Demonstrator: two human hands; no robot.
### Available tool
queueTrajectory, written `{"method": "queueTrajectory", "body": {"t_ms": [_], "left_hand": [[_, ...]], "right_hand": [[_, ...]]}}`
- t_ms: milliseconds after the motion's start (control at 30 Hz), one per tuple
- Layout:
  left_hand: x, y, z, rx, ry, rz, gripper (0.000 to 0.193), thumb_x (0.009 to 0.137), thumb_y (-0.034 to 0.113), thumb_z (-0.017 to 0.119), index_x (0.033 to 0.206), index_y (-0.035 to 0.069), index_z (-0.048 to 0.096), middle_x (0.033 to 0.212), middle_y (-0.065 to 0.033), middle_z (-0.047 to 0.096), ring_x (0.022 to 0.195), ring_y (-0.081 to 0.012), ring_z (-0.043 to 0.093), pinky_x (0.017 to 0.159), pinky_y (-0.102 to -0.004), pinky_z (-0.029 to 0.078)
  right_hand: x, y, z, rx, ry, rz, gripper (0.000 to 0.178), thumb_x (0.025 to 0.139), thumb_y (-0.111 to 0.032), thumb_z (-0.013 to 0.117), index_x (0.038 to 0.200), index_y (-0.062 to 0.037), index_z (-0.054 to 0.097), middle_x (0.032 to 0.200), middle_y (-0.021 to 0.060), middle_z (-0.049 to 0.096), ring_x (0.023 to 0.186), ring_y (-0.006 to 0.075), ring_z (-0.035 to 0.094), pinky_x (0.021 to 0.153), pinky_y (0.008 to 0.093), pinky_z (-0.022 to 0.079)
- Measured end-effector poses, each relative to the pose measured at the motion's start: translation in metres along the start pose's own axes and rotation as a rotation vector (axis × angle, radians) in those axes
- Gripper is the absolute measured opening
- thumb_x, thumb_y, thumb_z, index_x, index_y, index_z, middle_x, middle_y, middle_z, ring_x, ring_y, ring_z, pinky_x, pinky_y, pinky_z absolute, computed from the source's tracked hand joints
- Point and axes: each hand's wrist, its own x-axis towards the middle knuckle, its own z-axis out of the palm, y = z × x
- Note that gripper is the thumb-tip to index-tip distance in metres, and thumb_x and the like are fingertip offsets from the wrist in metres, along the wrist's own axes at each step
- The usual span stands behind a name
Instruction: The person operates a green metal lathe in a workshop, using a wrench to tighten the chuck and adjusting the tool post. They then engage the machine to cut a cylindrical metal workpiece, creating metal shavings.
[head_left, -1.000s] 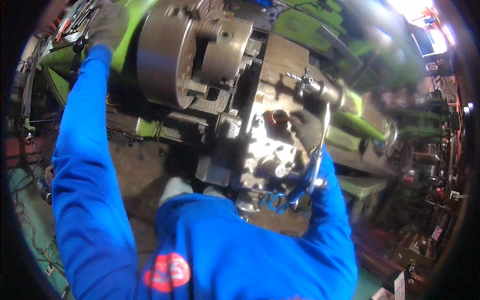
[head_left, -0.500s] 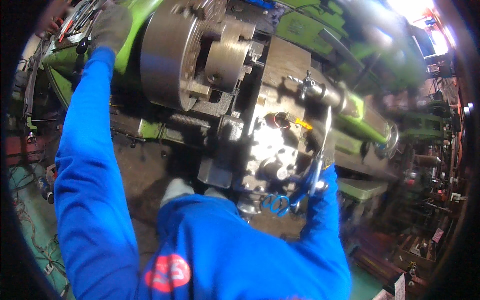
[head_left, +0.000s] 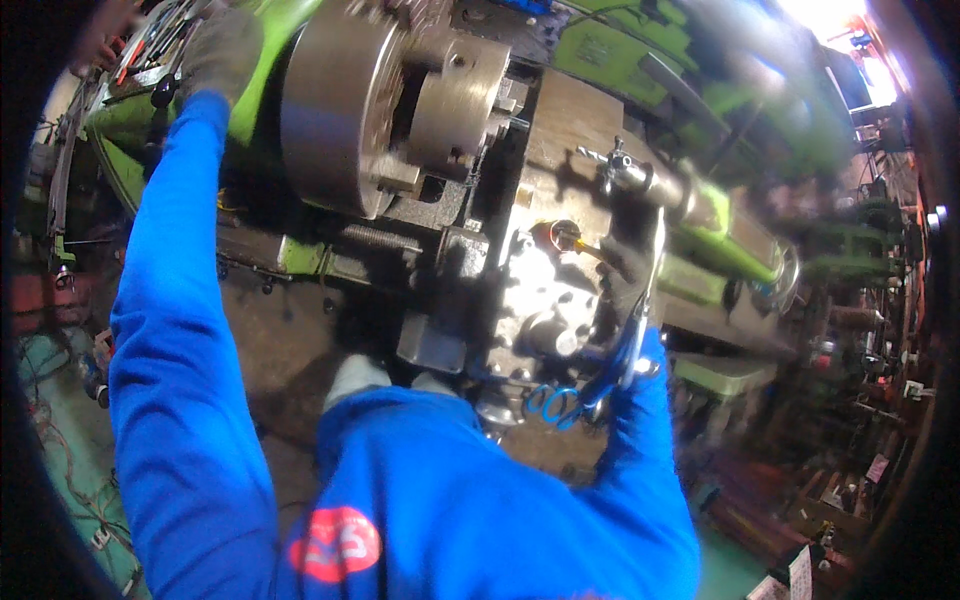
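Observation:
At the upper left, my left hand [head_left: 225,55] in a dark glove is on the green headstock of a lathe, next to a lever with a black knob [head_left: 163,93]. Its fingers blur together. My gloved right hand [head_left: 627,283] is just right of the shiny tool post [head_left: 545,300], its fingers in shadow. It is close to a small yellow item [head_left: 588,246] beside a reddish ring [head_left: 563,236], partly covering it. A silver air gun with a long nozzle [head_left: 656,250] crosses in front of my right wrist; whether I hold it is unclear.
A large metal chuck [head_left: 335,110] grips a cylindrical workpiece [head_left: 460,105]. Facing it, a drill bit [head_left: 592,153] sticks out of the green tailstock [head_left: 725,225]. A blue coiled hose [head_left: 553,405] hangs below the tool post. Cables [head_left: 95,500] lie on the green floor at left.
The chuck and workpiece have turned, so the workpiece's holes sit elsewhere. My right hand has shifted slightly left, covering more of the yellow item. My left hand has barely moved.

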Motion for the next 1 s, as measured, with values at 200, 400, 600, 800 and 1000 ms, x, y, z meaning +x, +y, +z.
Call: {"method": "queueTrajectory", "body": {"t_ms": [200, 400, 600, 800, 1000], "left_hand": [[-0.001, -0.009, 0.007, 0.025, -0.02, 0.014, 0.035, 0.089, 0.034, 0.053, 0.1, 0.005, 0.07, 0.097, -0.0171, 0.068, 0.091, -0.0351, 0.067, 0.084, -0.0493, 0.052], [-0.003, 0.008, -0.017, -0.043, -0.037, -0.05, 0.035, 0.092, 0.022, 0.046, 0.092, -0.005, 0.068, 0.099, -0.0273, 0.067, 0.095, -0.0439, 0.065, 0.084, -0.0546, 0.05], [-0.002, 0.003, 0.005, -0.218, 0.06, -0.266, 0.041, 0.092, 0.027, 0.049, 0.085, -0.011, 0.064, 0.095, -0.0292, 0.066, 0.1, -0.0463, 0.063, 0.087, -0.0545, 0.049], [-0.013, 0.002, 0.001, -0.293, 0.13, -0.137, 0.033, 0.091, 0.03, 0.052, 0.087, 0.001, 0.067, 0.108, -0.028, 0.062, 0.096, -0.046, 0.062, 0.085, -0.0561, 0.048], [-0.009, -0.001, 0.01, -0.304, 0.047, -0.12, 0.029, 0.093, 0.028, 0.052, 0.091, 0.004, 0.067, 0.109, -0.0279, 0.06, 0.093, -0.0465, 0.061, 0.083, -0.0575, 0.047]], "right_hand": [[0.014, -0.12, 0.007, -0.498, -0.332, -0.016, 0.045, 0.079, -0.027, 0.082, 0.12, -0.0129, 0.069, 0.104, 0.0158, 0.072, 0.096, 0.0308, 0.071, 0.083, 0.0385, 0.056], [0.033, -0.108, 0.022, -0.456, -0.23, -0.152, 0.051, 0.07, -0.034, 0.088, 0.115, -0.0163, 0.072, 0.102, 0.0134, 0.074, 0.094, 0.0307, 0.072, 0.084, 0.038, 0.056], [0.044, -0.112, 0.026, -0.497, -0.105, -0.166, 0.029, 0.079, -0.013, 0.075, 0.108, -0.0146, 0.074, 0.099, 0.0116, 0.074, 0.094, 0.0303, 0.071, 0.081, 0.039, 0.056], [0.028, -0.129, 0.013, -0.373, -0.097, -0.317, 0.027, 0.08, -0.003, 0.068, 0.105, -0.0093, 0.073, 0.096, 0.0134, 0.072, 0.089, 0.0312, 0.07, 0.081, 0.0383, 0.055], [0.023, -0.088, 0.015, -0.262, 0.041, -0.108, 0.025, 0.086, -0.002, 0.065, 0.11, -0.0059, 0.073, 0.102, 0.0138, 0.074, 0.095, 0.0227, 0.072, 0.085, 0.0331, 0.055]]}}
